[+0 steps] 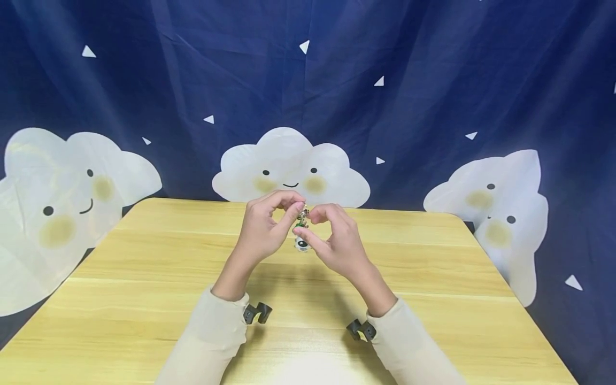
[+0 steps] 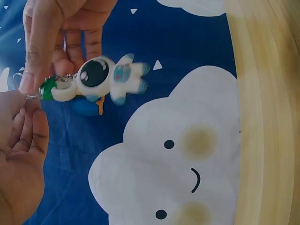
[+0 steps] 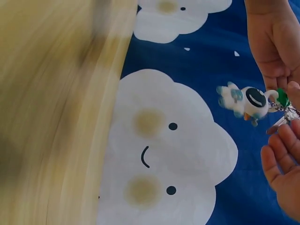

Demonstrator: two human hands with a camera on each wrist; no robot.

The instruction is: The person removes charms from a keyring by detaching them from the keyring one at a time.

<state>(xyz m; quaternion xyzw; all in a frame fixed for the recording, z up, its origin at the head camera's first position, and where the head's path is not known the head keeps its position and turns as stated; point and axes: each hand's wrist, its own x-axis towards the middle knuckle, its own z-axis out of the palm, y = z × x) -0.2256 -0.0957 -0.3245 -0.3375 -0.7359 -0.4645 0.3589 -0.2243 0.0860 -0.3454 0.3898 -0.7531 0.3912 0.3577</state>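
A keychain [image 1: 301,244] hangs between both hands above the table. Its charm is a white astronaut figure [image 2: 93,77] with a dark visor and pale blue feet. A green piece [image 2: 48,88], a small chain and a white loop sit above the figure; behind it shows a blue piece [image 2: 86,107] with an orange part. My left hand [image 1: 262,227] pinches the metal ring at the top with thumb and index finger. From the other side my right hand [image 1: 340,243] holds the keychain near the ring and green piece, its thumb and index finger curved around. Fingers partly hide the ring.
The wooden table [image 1: 289,289] spreads beneath the forearms. Behind it hangs a dark blue curtain [image 1: 346,107] with white smiling clouds and small triangles. Each cuff carries a black wrist mount [image 1: 257,313].
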